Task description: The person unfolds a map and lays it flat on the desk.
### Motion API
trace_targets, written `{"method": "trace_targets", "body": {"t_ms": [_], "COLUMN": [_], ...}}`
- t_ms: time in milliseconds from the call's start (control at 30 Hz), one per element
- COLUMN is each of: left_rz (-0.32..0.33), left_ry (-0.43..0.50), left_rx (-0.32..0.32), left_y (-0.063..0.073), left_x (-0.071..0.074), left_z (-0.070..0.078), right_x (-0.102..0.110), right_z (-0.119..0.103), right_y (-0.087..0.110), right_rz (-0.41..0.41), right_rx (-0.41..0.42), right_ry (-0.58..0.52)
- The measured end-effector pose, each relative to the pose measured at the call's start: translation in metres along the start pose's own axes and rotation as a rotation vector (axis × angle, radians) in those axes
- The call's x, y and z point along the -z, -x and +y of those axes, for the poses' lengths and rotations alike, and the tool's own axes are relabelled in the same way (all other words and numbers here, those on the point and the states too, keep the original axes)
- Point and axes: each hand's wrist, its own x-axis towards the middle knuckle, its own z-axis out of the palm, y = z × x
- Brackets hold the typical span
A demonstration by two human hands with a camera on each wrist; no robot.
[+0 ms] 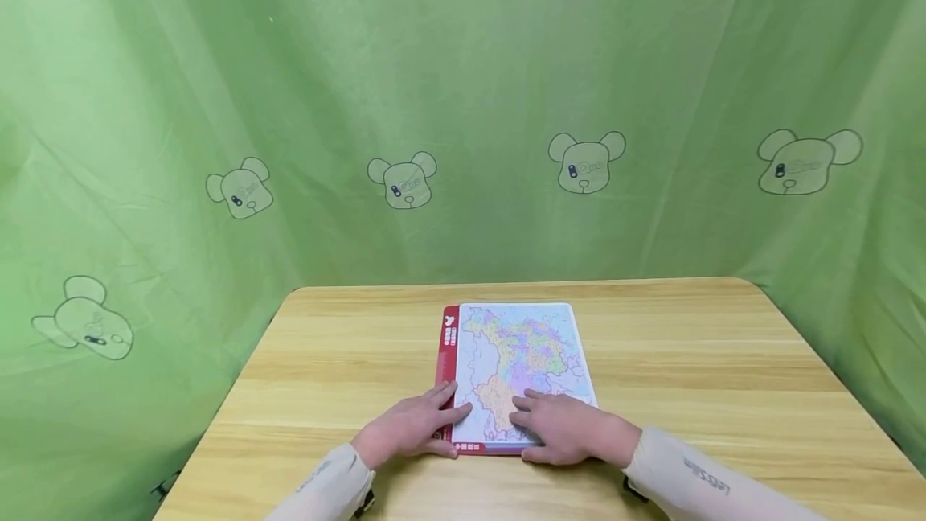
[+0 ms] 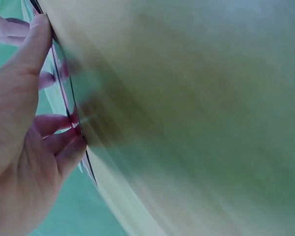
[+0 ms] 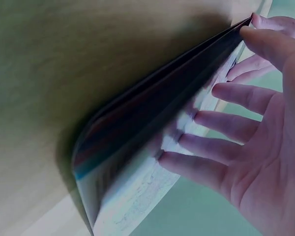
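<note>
A flat map board (image 1: 531, 344) with colored regions and a red left border lies at the middle of the table. Along its near edge, in the right wrist view, dark layers show parted, with the printed map face (image 3: 147, 199) on top. My left hand (image 1: 414, 427) rests at the board's near left corner, fingers on the red border and map, thumb at the near edge. Spread across the lower right of the map, my right hand (image 1: 567, 428) touches the surface with extended fingertips; its thumb is at the near edge.
Pale wooden table (image 1: 318, 368) extends on both sides of the board, with rounded far corners. A green curtain (image 1: 477, 223) printed with bear heads hangs behind and at both sides.
</note>
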Motion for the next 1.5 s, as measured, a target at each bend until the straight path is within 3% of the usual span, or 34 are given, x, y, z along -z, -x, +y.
{"method": "trace_targets", "body": {"t_ms": [200, 333, 567, 800, 1500], "left_rz": [-0.004, -0.009, -0.007, -0.002, 0.003], "left_ry": [0.006, -0.002, -0.028, -0.062, 0.042], "left_rx": [0.011, 0.02, 0.019, 0.015, 0.08], "left_y": [-0.001, -0.001, 0.0, -0.001, -0.001], "left_x": [0.002, 0.001, 0.001, 0.0, 0.0], "left_z": [-0.002, -0.003, -0.002, -0.001, -0.003], "right_x": [0.001, -0.002, -0.004, -0.001, 0.007], "right_z": [-0.004, -0.007, -0.012, -0.012, -0.008], "right_y": [0.004, 0.007, 0.015, 0.018, 0.022], "right_rz": [0.072, 0.163, 0.273, 0.275, 0.367], "right_rx": [0.116, 0.19, 0.269, 0.28, 0.341], "right_ry": [0.116, 0.229, 0.368, 0.405, 0.438]}}
